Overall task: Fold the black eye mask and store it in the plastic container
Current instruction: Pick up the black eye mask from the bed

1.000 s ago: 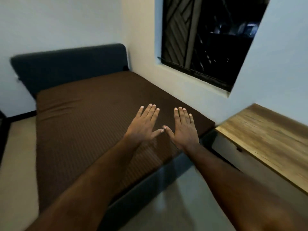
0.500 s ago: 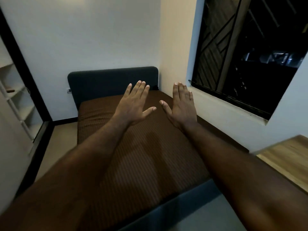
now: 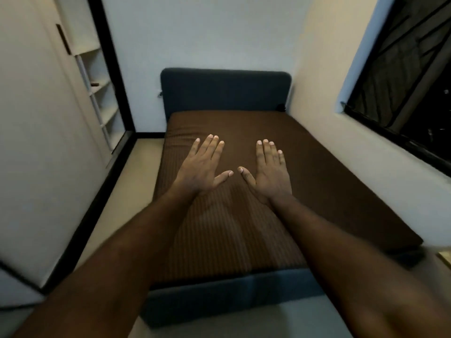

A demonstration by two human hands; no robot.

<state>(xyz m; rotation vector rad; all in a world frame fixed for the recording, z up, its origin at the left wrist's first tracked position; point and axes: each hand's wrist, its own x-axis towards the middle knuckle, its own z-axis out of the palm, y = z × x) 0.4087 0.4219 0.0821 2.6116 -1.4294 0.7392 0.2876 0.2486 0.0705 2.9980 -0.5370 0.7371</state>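
Fingers on the left hand (image 3: pixel 199 167) and right hand (image 3: pixel 271 170) were held straight and close together, thumbs out, holding nothing, mid-frame above the brown ribbed mattress (image 3: pixel 329 181). Neither the black eye mask nor the plastic container showed anywhere. Biggest risk I saw: time wasted hunting, since the room was dim.

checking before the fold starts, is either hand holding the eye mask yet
No, the left hand and right hand are both spread flat and empty above the brown bed, with no mask in view.
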